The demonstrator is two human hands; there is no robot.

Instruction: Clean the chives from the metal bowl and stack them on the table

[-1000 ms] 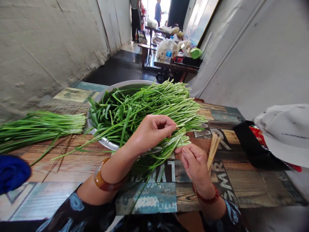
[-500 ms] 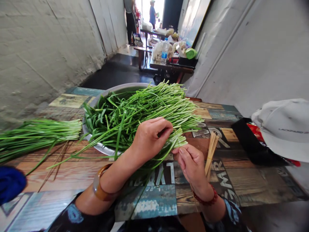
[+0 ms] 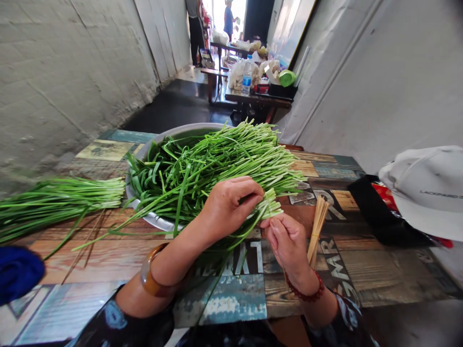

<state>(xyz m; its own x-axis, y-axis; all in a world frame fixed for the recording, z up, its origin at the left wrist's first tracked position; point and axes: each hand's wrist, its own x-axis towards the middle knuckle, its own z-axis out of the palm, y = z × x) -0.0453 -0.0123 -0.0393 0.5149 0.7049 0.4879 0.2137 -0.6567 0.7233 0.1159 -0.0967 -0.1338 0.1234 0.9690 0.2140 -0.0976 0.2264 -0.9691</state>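
Observation:
My left hand (image 3: 231,205) is closed around a small bunch of garlic chives (image 3: 270,206), its pale stem ends pointing right. Close against those ends, my right hand (image 3: 287,238) pinches with thumb and forefinger. A thin stick, apparently a bamboo skewer, shows slightly below the right palm; most of it is hidden by the hand. Behind both hands, a large metal basin (image 3: 159,222) is heaped with loose chives (image 3: 231,154). Just right of my right hand lies a banded bundle of bamboo skewers (image 3: 318,224).
Another pile of chives (image 3: 72,195) lies at the left, near two thin sticks and a blue cloth item (image 3: 20,274). A white cap (image 3: 430,188) rests at the right on a black item (image 3: 379,217). Farther back, a table holds a water bottle (image 3: 246,77) and bags; two people stand beyond.
The view has shifted slightly. Both hands keep nearly the same pose at the stem ends, with the left fingers a little farther right.

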